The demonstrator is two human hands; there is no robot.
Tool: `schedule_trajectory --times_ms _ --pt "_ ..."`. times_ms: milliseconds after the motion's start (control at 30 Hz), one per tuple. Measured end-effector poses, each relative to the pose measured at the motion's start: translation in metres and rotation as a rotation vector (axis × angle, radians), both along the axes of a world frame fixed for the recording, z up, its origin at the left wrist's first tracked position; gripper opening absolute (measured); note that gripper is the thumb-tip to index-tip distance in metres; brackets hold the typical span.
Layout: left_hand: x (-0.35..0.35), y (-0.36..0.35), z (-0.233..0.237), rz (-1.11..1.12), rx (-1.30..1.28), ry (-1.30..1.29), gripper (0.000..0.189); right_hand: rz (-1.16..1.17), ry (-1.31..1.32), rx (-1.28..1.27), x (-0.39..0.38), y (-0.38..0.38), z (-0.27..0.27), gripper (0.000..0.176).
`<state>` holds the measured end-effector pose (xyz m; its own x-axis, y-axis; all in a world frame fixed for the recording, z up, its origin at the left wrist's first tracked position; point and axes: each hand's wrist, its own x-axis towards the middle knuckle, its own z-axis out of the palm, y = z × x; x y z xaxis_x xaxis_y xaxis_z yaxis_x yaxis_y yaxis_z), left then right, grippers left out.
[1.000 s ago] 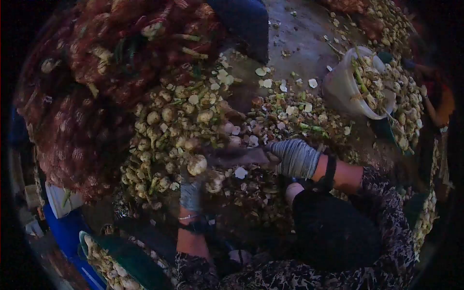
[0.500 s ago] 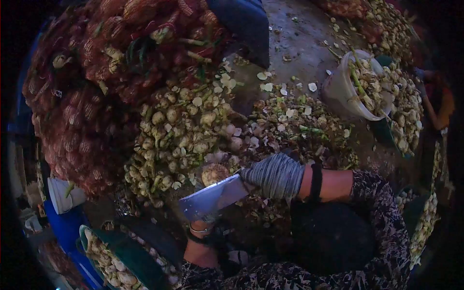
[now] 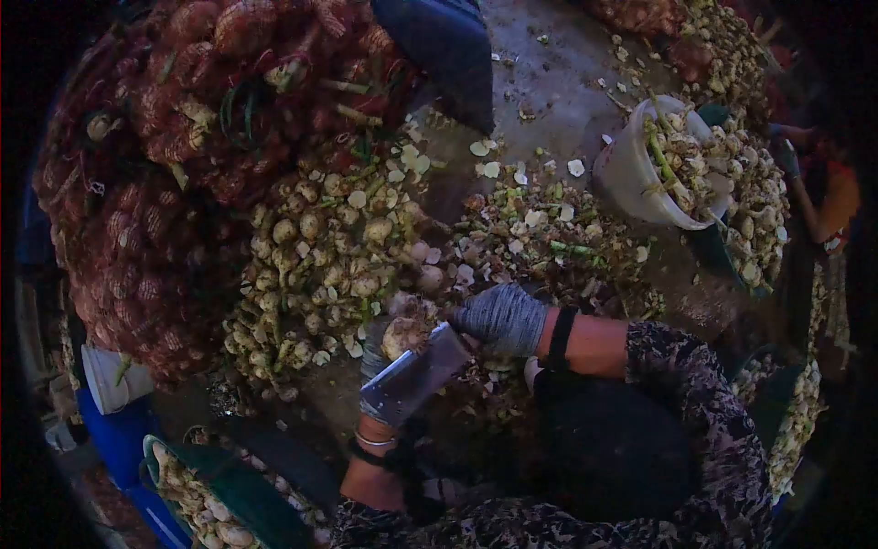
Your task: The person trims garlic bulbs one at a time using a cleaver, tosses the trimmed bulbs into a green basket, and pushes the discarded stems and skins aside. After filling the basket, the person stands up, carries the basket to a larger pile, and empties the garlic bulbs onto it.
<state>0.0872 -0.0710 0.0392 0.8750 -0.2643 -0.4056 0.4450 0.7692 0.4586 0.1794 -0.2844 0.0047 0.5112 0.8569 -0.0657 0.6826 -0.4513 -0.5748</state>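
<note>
My right hand (image 3: 505,320), in a striped grey glove, is closed around a handle mostly hidden by the fingers. From it a broad cleaver (image 3: 419,375) extends left, its blade tilted. My left hand (image 3: 373,357), also gloved, is partly covered by the blade and holds a pale round bulb (image 3: 402,339) with a fringe of roots, like an onion or garlic head. The bulb sits right against the blade's upper edge. Beyond both hands lies a heap of similar bulbs (image 3: 311,265), some with stalks.
Red mesh sacks (image 3: 146,265) full of bulbs rise at the left. A trimmings pile (image 3: 530,229) spreads ahead. A white bucket (image 3: 626,169) lies tipped at the right. Green baskets, one (image 3: 247,494) at lower left, hold bulbs. Another person's arm (image 3: 805,192) shows at far right.
The cleaver blade has turned steeper, its far end swinging down and toward me. The bulb and left glove show more beside it. The whole view has shifted slightly.
</note>
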Motion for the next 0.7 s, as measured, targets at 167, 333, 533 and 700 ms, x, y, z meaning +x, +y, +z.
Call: schedule_trajectory --times_ms 167,333,533,700 --pt "-0.005 0.003 0.034 -0.267 1.302 -0.184 0.049 -0.719 0.419 -0.138 0.038 -0.074 -0.062 0.024" --pt "-0.011 0.021 -0.056 0.028 0.684 -0.052 0.074 -0.577 0.882 0.436 0.011 -0.025 -0.013 0.050" --pt "0.019 -0.031 -0.013 0.035 1.536 -0.670 0.086 -0.349 0.727 0.237 0.011 -0.001 0.044 0.062" --pt "-0.004 -0.012 -0.063 0.039 1.772 -0.728 0.063 -0.309 0.434 0.395 0.004 -0.006 0.022 0.064"
